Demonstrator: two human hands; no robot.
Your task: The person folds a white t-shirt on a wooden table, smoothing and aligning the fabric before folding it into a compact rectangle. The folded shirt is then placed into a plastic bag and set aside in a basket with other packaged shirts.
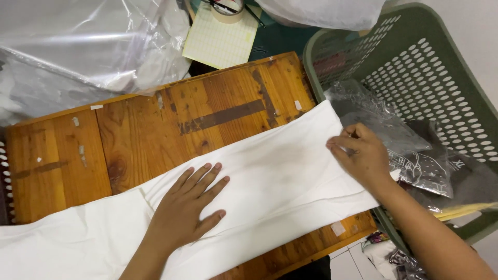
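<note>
A white folded garment (pixel 270 181) lies stretched across a low wooden table (pixel 129 140), running from the table's near-left corner, where more of the cloth spreads out, to its right edge beside the green perforated laundry basket (pixel 436 67). The left hand (pixel 189 210) lies flat on the cloth near the table's front edge, palm down, fingers spread wide and pointing toward the far right corner of the table; it grips nothing, only presses on the fabric. The right hand (pixel 363 153) is at the right end of the cloth, just where the table meets the basket, fingers curled narrow with the fingertips pinching or touching the fabric's edge; whether it truly grips the cloth cannot be told from this view.

Inside the basket, right behind that hand, lie clear plastic bags holding dark clothing (pixel 415 155). The table's bare top shows bits of tape and a dark strip mark. Beyond the table's far left edge sits a heap of clear plastic sheeting (pixel 88 46). Beyond its far edge toward the right lie a pale yellow gridded pad (pixel 220 39) and, touching the pad's far side, a roll of tape (pixel 228 10). Another clear bag (pixel 321 13) rests beyond the basket's far rim
</note>
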